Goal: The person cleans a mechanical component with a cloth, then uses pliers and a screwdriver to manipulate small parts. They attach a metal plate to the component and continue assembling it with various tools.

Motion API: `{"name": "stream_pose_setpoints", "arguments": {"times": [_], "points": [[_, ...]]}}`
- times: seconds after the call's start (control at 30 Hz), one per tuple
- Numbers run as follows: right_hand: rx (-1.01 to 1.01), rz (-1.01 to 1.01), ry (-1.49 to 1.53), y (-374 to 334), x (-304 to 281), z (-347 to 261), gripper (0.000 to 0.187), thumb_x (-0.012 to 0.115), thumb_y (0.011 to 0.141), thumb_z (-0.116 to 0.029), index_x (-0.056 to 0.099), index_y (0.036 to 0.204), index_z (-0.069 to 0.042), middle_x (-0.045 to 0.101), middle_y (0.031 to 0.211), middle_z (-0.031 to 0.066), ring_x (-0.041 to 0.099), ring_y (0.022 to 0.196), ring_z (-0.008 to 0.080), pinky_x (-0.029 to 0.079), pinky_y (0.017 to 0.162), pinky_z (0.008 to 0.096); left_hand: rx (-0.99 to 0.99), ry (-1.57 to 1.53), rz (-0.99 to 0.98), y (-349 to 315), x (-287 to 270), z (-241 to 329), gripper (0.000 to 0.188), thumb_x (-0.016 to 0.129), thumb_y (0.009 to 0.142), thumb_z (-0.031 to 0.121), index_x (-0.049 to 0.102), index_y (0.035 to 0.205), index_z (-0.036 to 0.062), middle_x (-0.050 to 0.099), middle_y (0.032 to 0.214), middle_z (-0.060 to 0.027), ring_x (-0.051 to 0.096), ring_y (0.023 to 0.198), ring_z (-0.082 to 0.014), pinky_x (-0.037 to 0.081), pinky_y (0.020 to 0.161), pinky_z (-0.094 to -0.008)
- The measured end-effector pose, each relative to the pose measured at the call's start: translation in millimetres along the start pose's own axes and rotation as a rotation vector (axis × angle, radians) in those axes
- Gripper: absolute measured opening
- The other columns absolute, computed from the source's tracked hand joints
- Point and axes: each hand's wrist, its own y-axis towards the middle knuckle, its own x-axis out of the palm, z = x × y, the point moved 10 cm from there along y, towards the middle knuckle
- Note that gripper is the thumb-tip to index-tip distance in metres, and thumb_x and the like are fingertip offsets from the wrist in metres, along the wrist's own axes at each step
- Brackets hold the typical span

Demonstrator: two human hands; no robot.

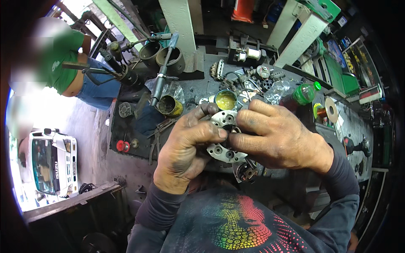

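Note:
Before my chest I hold a round metal end cover [218,150] with bolt holes around its face and a dark opening in the middle. My left hand [181,141] grips its left side, the thumb lying across the face toward the opening. Bent fingers of my right hand [280,137] close on its right side and reach the opening; whatever is between those fingertips is hidden. Below the cover is a round motor part [246,172] with copper-coloured pieces, partly covered. Just beyond my hands stands an open tin of yellow grease [225,100].
Pliers [155,142], a dirty tin [170,105] and a red spool [122,146] lie left on the bench. Loose metal parts [263,72] crowd the back. A green-capped bottle [301,96] is at right. Beyond the bench, a person in green [67,63] and a white truck [52,162].

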Motion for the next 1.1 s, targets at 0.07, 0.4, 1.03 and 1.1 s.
{"name": "stream_pose_setpoints", "arguments": {"times": [0.07,0.4,1.03,1.1], "points": [[-0.006,-0.017,0.003,-2,4,2,0.020,0.069,0.082,-0.015,0.065,0.101,-0.009,0.054,0.106,0.0087,0.058,0.096,0.0272,0.055,0.071,0.0393,0.087,0.196,0.000,-2,1,9,0.040,0.069,0.084,-0.007,0.057,0.121,-0.0025,0.071,0.101,-0.0086,0.070,0.088,-0.0128,0.059,0.081,-0.0292],[0.036,-0.104,0.144,-9,32,18,0.024,0.072,0.080,-0.013,0.070,0.104,-0.010,0.056,0.107,0.0087,0.057,0.103,0.0299,0.051,0.084,0.0431,0.305,1.160,0.225,-16,4,33,0.036,0.076,0.080,-0.003,0.063,0.113,-0.0011,0.067,0.090,0.0009,0.055,0.077,0.0013,0.047,0.063,-0.0171],[-0.049,-0.065,-0.221,-24,37,27,0.036,0.065,0.087,-0.015,0.064,0.116,-0.036,0.056,0.108,0.0044,0.059,0.104,0.0247,0.046,0.103,0.0492,0.232,0.910,0.264,-13,-19,17,0.035,0.075,0.087,-0.004,0.057,0.117,0.0002,0.069,0.095,-0.0027,0.065,0.089,-0.0044,0.054,0.079,-0.0205],[-0.068,-0.044,-0.226,-24,37,28,0.035,0.064,0.088,-0.016,0.064,0.117,-0.036,0.056,0.107,0.0035,0.059,0.102,0.0238,0.046,0.102,0.0488,0.206,0.904,0.276,-14,-23,15,0.035,0.075,0.088,-0.004,0.057,0.118,-0.0001,0.070,0.097,-0.0039,0.066,0.092,-0.0056,0.055,0.080,-0.0214]]}}
